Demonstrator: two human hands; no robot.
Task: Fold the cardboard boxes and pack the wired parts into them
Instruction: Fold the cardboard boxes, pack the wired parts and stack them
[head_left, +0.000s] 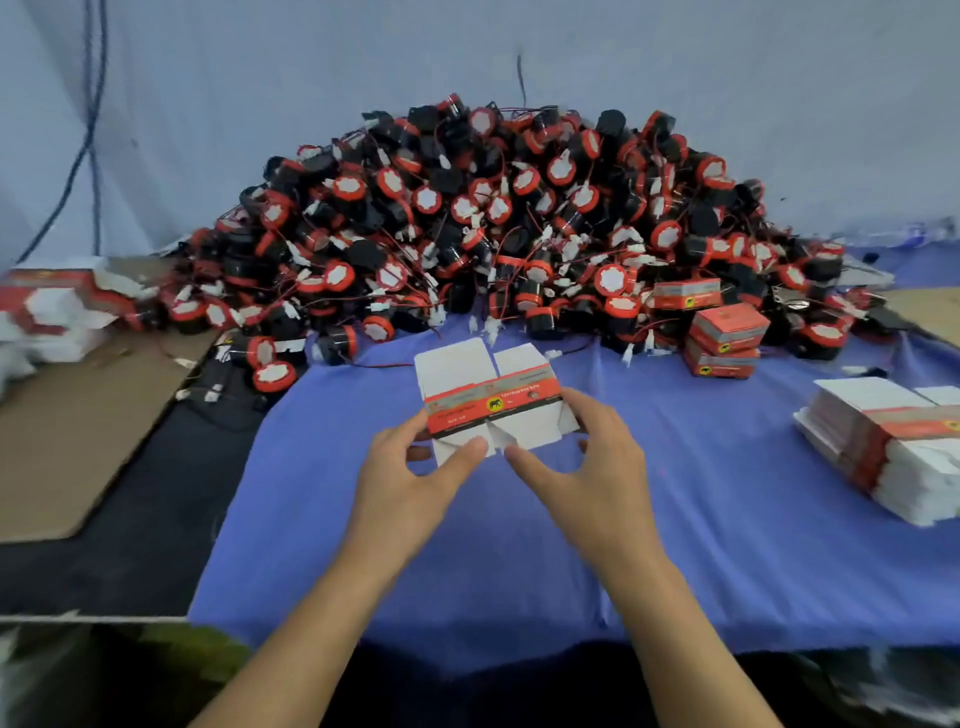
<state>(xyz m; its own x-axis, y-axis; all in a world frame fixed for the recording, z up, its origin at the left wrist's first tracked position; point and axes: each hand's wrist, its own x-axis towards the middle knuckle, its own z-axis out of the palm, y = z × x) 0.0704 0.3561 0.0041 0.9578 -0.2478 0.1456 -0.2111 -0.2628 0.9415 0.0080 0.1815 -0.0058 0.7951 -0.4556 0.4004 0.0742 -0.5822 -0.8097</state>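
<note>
Blue-clothed surface, wired parts heaped at back. Cardboard box mid-cloth, red band running left-right, flaps pointing away and toward person. Left hand and right hand grip its near edge; looks half-folded.

We note a matt blue cloth over the surface. The box is thin white card with a printed red band. Parts look black and red plastic. Brown corrugated cardboard lies left.
</note>
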